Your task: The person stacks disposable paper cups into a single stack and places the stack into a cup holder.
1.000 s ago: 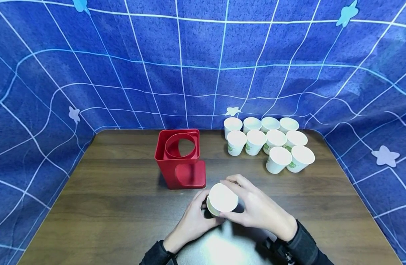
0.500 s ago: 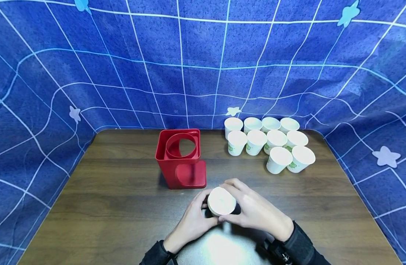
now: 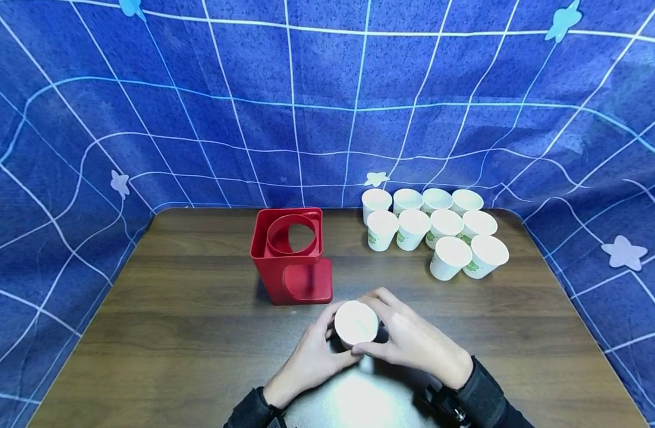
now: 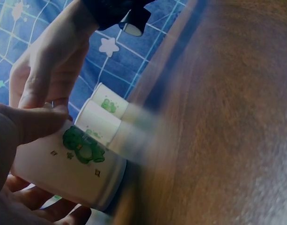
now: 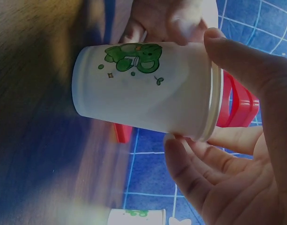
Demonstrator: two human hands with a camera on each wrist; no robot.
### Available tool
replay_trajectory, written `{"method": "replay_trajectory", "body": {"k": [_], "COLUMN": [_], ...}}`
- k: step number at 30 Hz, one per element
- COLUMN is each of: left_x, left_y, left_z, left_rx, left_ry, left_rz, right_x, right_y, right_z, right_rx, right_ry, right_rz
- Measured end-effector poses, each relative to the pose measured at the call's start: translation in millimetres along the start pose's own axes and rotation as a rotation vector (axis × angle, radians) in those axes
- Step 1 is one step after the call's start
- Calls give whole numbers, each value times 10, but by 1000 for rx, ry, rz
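A white paper cup (image 3: 356, 324) with a printed green cartoon animal stands near the front of the table, held by both hands. A doubled rim in the right wrist view suggests another cup nested in it. My left hand (image 3: 319, 351) grips the cup (image 4: 73, 173) from the left, thumb across its side in the left wrist view. From the right, my right hand (image 3: 413, 339) pinches it by the rim between thumb and fingers; the cup's printed wall (image 5: 138, 89) shows in the right wrist view. Its bottom is hidden in the head view.
A red plastic stand (image 3: 287, 267) with a round ring and low side tray is behind the hands, to the left. Several white paper cups (image 3: 450, 252) are grouped in rows at the back right. A blue patterned cloth (image 3: 327, 107) surrounds the wooden table (image 3: 188, 345).
The upper cup in my right hand has sunk into the cup in my left, so their rims have come together. The right hand has moved slightly left. Stand and grouped cups are unmoved.
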State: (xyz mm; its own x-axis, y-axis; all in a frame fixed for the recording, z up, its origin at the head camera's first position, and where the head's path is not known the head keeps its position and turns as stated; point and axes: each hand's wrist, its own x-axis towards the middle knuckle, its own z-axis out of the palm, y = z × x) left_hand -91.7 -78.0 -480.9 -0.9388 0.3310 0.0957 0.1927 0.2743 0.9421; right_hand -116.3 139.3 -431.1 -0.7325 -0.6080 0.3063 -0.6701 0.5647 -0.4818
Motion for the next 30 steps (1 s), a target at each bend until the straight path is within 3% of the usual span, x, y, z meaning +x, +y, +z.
{"method": "replay_trajectory", "body": {"k": [9,18,23,30], "left_x": [9,35,41,39], "left_y": [19,5,-5,-4], "left_z": [93,116,120,119], "left_rx": [80,135,177,212], "left_ry": [73,104,115,114], "left_rz": [-4,21,51,33], "right_x": [0,5,-10,-56], "right_y": [17,0,8,22], "right_z": [40,43,62,31], "right_rx": [9,-16,-82,-231], "right_ry": [39,58,80,117], "right_rz": [43,57,38,9]}}
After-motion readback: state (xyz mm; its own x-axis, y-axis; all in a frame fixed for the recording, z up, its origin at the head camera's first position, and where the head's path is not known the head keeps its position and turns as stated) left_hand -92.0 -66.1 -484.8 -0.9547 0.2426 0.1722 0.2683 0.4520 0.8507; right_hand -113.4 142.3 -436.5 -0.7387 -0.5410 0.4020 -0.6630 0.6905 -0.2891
